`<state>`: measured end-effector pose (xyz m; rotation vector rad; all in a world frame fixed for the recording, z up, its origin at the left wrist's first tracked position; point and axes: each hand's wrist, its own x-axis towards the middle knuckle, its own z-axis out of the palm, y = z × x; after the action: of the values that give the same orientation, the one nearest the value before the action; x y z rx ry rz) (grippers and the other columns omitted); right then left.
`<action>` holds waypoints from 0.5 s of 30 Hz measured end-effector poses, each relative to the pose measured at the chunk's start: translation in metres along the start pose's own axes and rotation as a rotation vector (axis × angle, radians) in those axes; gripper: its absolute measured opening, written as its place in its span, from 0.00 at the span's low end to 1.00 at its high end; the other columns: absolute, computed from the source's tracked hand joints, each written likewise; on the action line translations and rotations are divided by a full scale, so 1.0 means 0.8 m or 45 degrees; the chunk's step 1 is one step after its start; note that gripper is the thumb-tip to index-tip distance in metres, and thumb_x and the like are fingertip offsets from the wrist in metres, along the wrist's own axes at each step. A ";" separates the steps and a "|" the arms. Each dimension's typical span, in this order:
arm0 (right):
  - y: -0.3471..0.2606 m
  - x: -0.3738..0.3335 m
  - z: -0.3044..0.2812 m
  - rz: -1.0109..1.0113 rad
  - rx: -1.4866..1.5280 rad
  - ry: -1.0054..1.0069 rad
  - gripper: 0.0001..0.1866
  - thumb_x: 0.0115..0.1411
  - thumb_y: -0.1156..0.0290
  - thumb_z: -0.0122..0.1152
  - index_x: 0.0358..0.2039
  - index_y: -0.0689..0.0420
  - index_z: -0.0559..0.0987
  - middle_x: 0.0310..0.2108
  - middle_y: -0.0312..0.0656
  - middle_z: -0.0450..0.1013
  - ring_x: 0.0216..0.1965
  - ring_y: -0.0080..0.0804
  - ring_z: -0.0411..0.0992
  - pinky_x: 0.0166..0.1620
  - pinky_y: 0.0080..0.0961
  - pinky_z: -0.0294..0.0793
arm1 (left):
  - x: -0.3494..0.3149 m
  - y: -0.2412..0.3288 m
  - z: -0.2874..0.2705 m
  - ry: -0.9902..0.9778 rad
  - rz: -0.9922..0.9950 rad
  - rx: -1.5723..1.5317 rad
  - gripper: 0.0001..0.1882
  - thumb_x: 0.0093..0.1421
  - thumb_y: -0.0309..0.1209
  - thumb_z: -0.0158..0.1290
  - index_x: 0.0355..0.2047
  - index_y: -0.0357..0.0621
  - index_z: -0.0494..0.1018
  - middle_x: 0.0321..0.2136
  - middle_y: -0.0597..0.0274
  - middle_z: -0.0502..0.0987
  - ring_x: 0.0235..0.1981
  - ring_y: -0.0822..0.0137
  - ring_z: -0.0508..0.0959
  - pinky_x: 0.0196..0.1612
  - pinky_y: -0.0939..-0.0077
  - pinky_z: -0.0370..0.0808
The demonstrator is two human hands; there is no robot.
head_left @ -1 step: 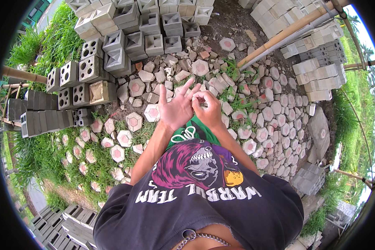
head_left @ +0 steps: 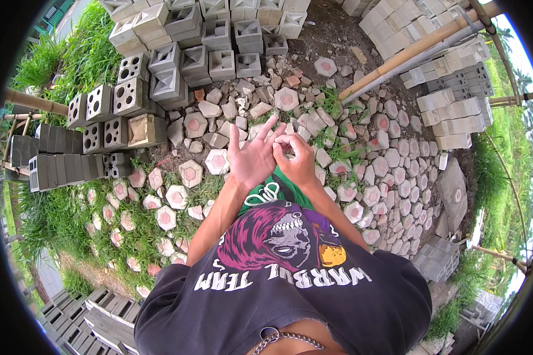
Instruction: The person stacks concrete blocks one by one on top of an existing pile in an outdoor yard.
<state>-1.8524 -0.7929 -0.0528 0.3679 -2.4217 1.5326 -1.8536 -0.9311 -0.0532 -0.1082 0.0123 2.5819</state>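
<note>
My left hand (head_left: 251,158) is held out in front of my waist with its palm up. Its fingers are stretched and spread, and nothing lies on the palm. Beside it, my right hand (head_left: 295,158) has its thumb and fingers curled together in a pinch against the finger side of my left hand. What the pinch holds, if anything, is hidden. Below both hands are green shorts (head_left: 284,183) with a white drawstring (head_left: 263,193) and a dark printed T-shirt (head_left: 278,272).
Hexagonal paving blocks (head_left: 190,173) lie over grass and ground all around. Broken rubble (head_left: 210,109) is scattered ahead. Grey hollow concrete blocks (head_left: 222,64) are stacked at the far left, pale blocks (head_left: 450,112) at the right. A bamboo pole (head_left: 408,53) slants across the far right.
Both hands keep nearly the same pose. The whole view has shifted slightly, so the hands and surroundings sit a little lower in the picture.
</note>
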 end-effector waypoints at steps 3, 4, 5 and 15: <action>0.007 0.007 0.019 0.029 -0.078 -0.167 0.05 0.53 0.78 0.62 0.30 0.62 0.76 0.27 0.43 0.74 0.27 0.32 0.75 0.31 0.25 0.74 | -0.006 0.010 -0.020 0.118 0.130 0.220 0.51 0.56 0.72 0.30 0.68 0.46 0.43 0.67 0.51 0.46 0.64 0.56 0.55 0.67 0.62 0.48; 0.009 0.013 0.022 0.033 -0.113 -0.231 0.05 0.53 0.77 0.63 0.30 0.62 0.76 0.27 0.43 0.74 0.27 0.32 0.75 0.31 0.25 0.74 | -0.006 0.013 -0.026 0.153 0.153 0.419 0.50 0.58 0.71 0.28 0.68 0.46 0.42 0.68 0.50 0.44 0.65 0.56 0.54 0.67 0.62 0.46; 0.012 0.018 0.024 0.036 -0.150 -0.294 0.05 0.52 0.77 0.63 0.30 0.62 0.77 0.27 0.43 0.74 0.27 0.32 0.75 0.31 0.25 0.74 | -0.007 0.016 -0.032 0.194 0.177 0.616 0.49 0.59 0.70 0.25 0.68 0.46 0.41 0.68 0.48 0.43 0.66 0.56 0.52 0.67 0.63 0.44; 0.055 0.105 0.070 0.058 -0.344 -0.614 0.06 0.51 0.72 0.64 0.27 0.62 0.80 0.25 0.47 0.76 0.25 0.39 0.77 0.29 0.30 0.74 | 0.041 0.077 -0.061 0.437 0.268 1.228 0.45 0.63 0.65 0.26 0.69 0.45 0.35 0.69 0.51 0.35 0.70 0.56 0.35 0.69 0.61 0.33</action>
<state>-1.9505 -0.8321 -0.0842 0.6963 -2.9739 1.2119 -1.9107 -0.9678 -0.1055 -0.1865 1.4163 2.4327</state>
